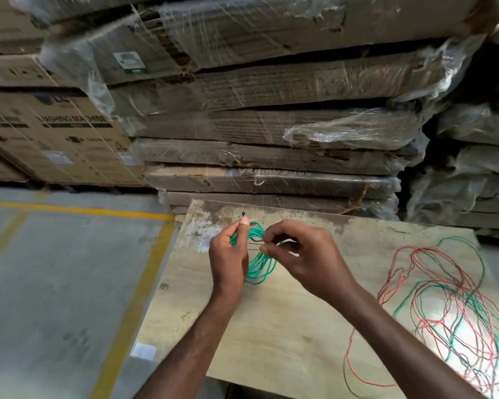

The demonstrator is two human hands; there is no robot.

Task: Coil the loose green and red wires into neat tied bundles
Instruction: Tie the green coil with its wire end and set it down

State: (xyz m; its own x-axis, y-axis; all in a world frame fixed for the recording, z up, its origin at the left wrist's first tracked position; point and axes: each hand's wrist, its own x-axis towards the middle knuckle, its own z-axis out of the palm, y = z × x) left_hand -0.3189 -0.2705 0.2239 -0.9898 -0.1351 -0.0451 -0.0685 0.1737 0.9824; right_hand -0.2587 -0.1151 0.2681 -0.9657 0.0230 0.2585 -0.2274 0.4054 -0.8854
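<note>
A pale wooden desk (285, 326) fills the lower middle and right of the frame, its top scuffed, with grey and rusty stains along the far edge in the upper left of its surface. On its right part, toward the lower right of the frame, lies a loose tangle of red and green wires (450, 306), sprawled in overlapping loops that run off the frame's edge. The desk stands on a grey concrete floor (55, 283) marked with yellow lines (133, 306).
</note>
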